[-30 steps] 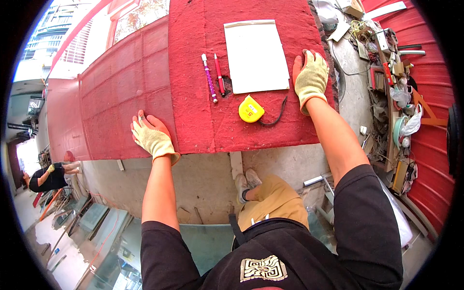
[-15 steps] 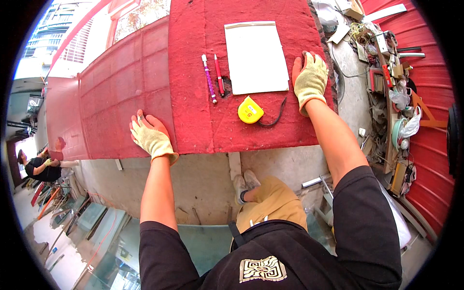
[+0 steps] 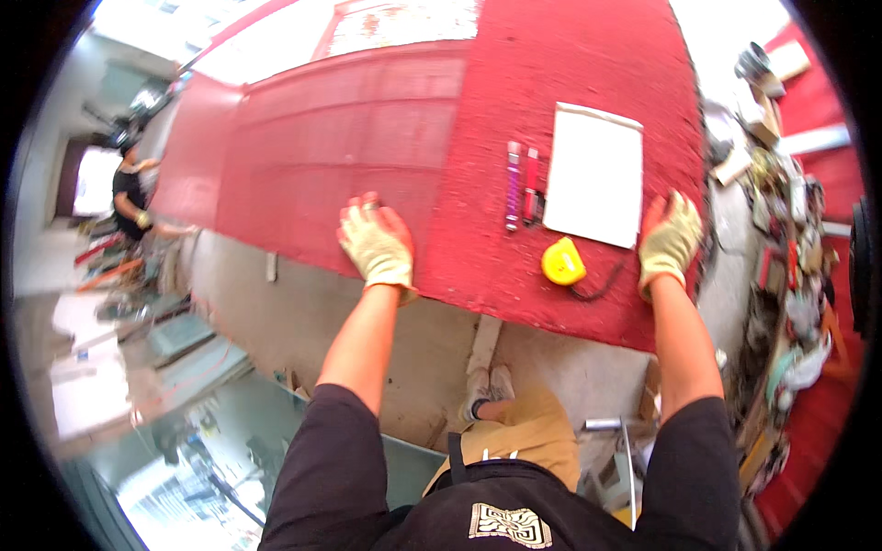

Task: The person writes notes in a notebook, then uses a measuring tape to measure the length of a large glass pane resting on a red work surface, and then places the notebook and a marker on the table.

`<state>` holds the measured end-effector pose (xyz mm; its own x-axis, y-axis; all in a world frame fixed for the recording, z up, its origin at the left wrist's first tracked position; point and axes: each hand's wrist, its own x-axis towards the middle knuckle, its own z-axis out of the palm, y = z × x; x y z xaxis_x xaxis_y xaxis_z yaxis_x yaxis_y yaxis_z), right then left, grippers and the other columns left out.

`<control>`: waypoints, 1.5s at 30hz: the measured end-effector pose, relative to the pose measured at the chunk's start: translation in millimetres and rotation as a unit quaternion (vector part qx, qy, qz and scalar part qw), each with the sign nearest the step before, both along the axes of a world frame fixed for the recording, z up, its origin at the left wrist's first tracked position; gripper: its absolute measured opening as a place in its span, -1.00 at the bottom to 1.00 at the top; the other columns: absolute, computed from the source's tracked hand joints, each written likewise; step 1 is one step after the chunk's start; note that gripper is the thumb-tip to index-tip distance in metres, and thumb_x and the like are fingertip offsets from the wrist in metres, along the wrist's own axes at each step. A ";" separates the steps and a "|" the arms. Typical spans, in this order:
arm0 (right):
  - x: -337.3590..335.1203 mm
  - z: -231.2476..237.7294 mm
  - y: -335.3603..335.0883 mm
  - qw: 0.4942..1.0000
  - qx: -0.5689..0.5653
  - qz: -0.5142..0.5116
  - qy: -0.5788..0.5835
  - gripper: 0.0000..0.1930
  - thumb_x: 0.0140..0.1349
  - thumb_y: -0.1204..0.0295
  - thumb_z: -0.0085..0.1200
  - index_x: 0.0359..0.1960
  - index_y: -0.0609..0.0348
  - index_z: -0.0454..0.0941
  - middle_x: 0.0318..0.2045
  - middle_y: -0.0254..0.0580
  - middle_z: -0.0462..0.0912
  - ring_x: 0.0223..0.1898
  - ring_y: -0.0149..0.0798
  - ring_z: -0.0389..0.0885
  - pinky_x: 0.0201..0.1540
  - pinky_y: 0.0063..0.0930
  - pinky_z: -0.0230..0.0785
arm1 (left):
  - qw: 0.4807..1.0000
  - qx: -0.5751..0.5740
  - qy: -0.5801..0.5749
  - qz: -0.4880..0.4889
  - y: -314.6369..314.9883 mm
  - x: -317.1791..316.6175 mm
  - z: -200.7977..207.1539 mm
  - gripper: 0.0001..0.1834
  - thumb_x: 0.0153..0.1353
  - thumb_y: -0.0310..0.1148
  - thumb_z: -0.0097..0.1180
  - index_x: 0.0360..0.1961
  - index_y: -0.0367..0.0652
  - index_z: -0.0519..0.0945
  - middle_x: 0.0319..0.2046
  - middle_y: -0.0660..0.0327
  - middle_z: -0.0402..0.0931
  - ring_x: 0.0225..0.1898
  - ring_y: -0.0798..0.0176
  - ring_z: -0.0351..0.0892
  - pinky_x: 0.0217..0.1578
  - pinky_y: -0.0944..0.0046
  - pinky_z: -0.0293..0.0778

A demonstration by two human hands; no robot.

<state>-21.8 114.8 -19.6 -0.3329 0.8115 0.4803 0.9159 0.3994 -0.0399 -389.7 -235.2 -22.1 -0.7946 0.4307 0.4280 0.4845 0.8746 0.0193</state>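
Both my hands wear pale yellow gloves with reddish fingertips. My left hand rests with fingers spread on the near part of a glass sheet, which lies on the red cloth-covered table. At the table's right side, my right hand lies palm down with nothing in it. Just left of it sits a white paper pad. A purple pen and a red pen lie beside the pad. Nearer me is a yellow tape measure with a dark strap.
A person in black stands at the glass's far left end. Glass panes lean or lie at lower left, and a large reflective pane is beside me. Cluttered shelves line the right, before a red corrugated wall.
My view has swung left, so the table, pad, pens and tape measure appear farther right and tilted. Both hands remain flat on the table surface, holding nothing.
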 end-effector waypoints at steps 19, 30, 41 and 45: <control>2.8 2.3 -3.7 0.998 -0.062 0.010 0.004 -0.53 0.65 0.13 0.01 0.34 0.20 0.64 0.32 0.19 0.66 0.36 0.21 0.60 0.43 0.03 0.42 | 0.996 0.051 -0.058 0.038 -9.0 4.0 12.4 -0.44 0.52 -0.13 0.09 0.49 0.02 0.57 0.51 0.02 0.43 0.57 -0.19 0.32 0.60 -0.30 0.11; 5.3 -7.1 4.2 0.999 -0.022 0.029 0.019 -0.55 0.61 0.15 0.08 0.29 0.21 0.67 0.23 0.20 0.72 0.27 0.22 0.66 0.37 0.04 0.47 | 0.996 0.063 -0.058 0.038 -8.6 3.9 11.2 -0.46 0.52 -0.14 0.10 0.46 0.00 0.58 0.50 0.01 0.44 0.57 -0.20 0.32 0.59 -0.32 0.13; 7.5 -2.6 2.3 0.999 -0.045 0.021 0.006 -0.52 0.61 0.12 0.05 0.25 0.29 0.67 0.20 0.22 0.74 0.26 0.22 0.68 0.35 0.06 0.51 | 0.998 0.018 -0.050 0.036 1.0 -3.6 15.6 -0.45 0.53 -0.11 0.02 0.49 0.07 0.54 0.53 0.04 0.41 0.62 -0.19 0.23 0.63 -0.33 0.01; -1.7 6.5 -0.6 0.999 -0.008 0.045 -0.014 -0.57 0.60 0.12 0.06 0.20 0.21 0.69 0.16 0.14 0.75 0.23 0.19 0.67 0.34 0.07 0.48 | 0.995 0.068 -0.077 0.009 -3.4 5.3 17.9 -0.56 0.51 -0.20 0.07 0.36 0.06 0.62 0.33 0.06 0.57 0.46 -0.14 0.44 0.50 -0.27 0.24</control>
<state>-23.5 114.3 -13.1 -0.4182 0.7853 0.4564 0.8769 0.4802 -0.0227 -384.4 -238.7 -4.2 -0.8624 0.3617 0.3543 0.4503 0.8678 0.2101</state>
